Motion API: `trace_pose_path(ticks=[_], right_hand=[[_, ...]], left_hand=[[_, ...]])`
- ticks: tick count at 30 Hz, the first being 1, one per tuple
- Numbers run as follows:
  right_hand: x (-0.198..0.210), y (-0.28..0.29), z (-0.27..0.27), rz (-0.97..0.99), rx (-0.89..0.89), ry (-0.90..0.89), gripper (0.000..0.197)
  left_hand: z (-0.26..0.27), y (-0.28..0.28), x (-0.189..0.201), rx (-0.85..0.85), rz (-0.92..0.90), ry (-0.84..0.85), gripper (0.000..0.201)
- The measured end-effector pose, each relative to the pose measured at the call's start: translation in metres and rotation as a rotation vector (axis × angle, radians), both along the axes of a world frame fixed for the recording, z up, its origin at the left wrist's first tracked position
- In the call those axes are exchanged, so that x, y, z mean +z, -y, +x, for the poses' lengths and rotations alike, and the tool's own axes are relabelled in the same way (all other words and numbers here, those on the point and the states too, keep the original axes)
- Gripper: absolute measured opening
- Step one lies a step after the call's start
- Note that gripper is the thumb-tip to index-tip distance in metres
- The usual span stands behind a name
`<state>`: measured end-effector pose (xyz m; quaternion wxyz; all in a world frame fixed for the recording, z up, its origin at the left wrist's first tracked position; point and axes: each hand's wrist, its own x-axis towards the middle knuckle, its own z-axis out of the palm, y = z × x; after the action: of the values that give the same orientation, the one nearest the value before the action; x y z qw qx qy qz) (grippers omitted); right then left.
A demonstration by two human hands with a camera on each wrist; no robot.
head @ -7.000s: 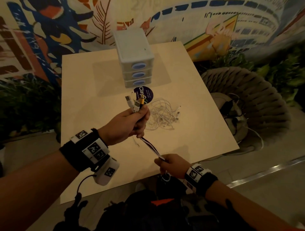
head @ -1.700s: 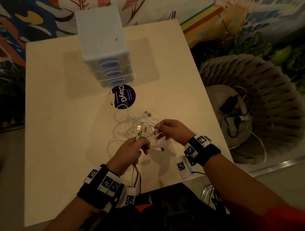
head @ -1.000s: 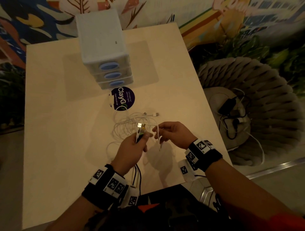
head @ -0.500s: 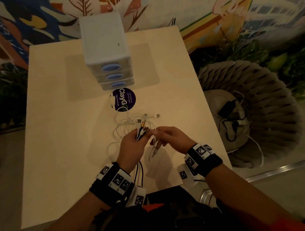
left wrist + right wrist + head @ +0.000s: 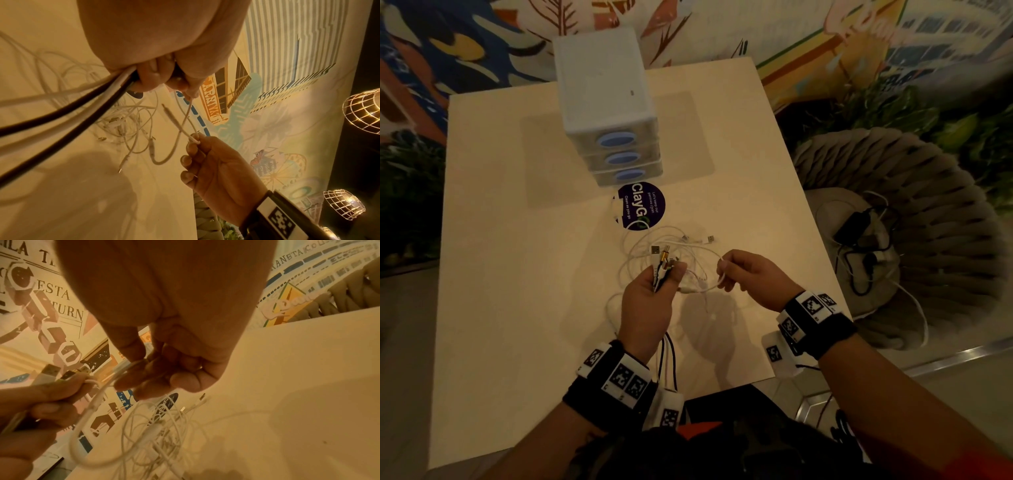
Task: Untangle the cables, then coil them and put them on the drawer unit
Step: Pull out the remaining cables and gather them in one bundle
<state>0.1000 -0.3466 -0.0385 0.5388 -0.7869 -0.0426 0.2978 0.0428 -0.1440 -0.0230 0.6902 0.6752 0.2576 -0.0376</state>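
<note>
A tangle of thin white cables (image 5: 671, 250) lies on the pale table (image 5: 517, 274) in front of the white drawer unit (image 5: 606, 102). My left hand (image 5: 654, 291) grips a bundle of cable ends (image 5: 662, 260), their plugs sticking up past the thumb; dark and white cords (image 5: 61, 113) trail back under the wrist. My right hand (image 5: 743, 274) pinches a white cable (image 5: 92, 405) between thumb and fingers just right of the bundle. That cable loops down between both hands. The heap of cables (image 5: 160, 426) lies below the right hand.
A round purple sticker (image 5: 642, 207) sits on the table between the drawer unit and the cables. To the right of the table stands a woven round chair (image 5: 911, 240) holding a black charger and cords (image 5: 859, 233). A painted wall runs behind.
My hands came down from above the table edge to the heap of white cables. In the last second my right hand has drawn a white cable a little to the right, away from the left.
</note>
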Motion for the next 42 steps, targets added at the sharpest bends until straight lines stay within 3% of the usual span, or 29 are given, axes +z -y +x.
trace_pose_path(ticks=[3,7,9,12,15,19,23,26,29,31,35,42], right_hand=[[-0.002,0.006,-0.003,0.057,0.065,-0.044,0.027],[-0.007,0.013,-0.005,0.112,0.026,-0.018,0.022],[-0.008,0.015,-0.005,0.051,0.003,0.024,0.021],[-0.008,0.021,-0.002,-0.069,0.018,0.081,0.018],[-0.011,0.034,0.004,-0.214,0.04,0.132,0.015],[-0.014,0.057,0.011,-0.399,0.005,0.231,0.012],[-0.014,0.056,0.009,-0.504,0.089,0.264,0.018],[-0.012,0.037,0.001,-0.513,0.13,0.258,0.034],[-0.006,0.014,-0.014,-0.434,0.11,0.351,0.042],[0.004,0.001,-0.024,-0.316,0.193,0.391,0.042],[0.029,-0.021,-0.034,-0.115,0.423,0.283,0.045],[0.055,-0.034,-0.03,0.081,0.36,0.292,0.021]], left_hand=[[-0.002,-0.002,-0.002,0.043,-0.047,0.004,0.012],[-0.003,-0.005,0.002,0.07,-0.046,0.046,0.01],[-0.003,-0.004,0.007,0.081,-0.03,0.025,0.005],[-0.001,-0.005,0.009,0.101,-0.026,-0.082,0.02],[0.001,-0.012,0.008,0.091,-0.155,-0.149,0.035],[0.0,-0.02,0.012,0.015,-0.219,-0.18,0.034],[-0.002,-0.023,0.014,-0.032,-0.255,-0.204,0.031],[-0.003,-0.021,0.013,-0.025,-0.287,-0.215,0.031],[-0.002,-0.018,0.013,-0.005,-0.32,-0.22,0.031],[-0.001,-0.016,0.014,0.003,-0.351,-0.228,0.03],[-0.001,-0.017,0.017,0.013,-0.399,-0.247,0.029],[-0.002,-0.019,0.026,-0.041,-0.377,-0.295,0.029]])
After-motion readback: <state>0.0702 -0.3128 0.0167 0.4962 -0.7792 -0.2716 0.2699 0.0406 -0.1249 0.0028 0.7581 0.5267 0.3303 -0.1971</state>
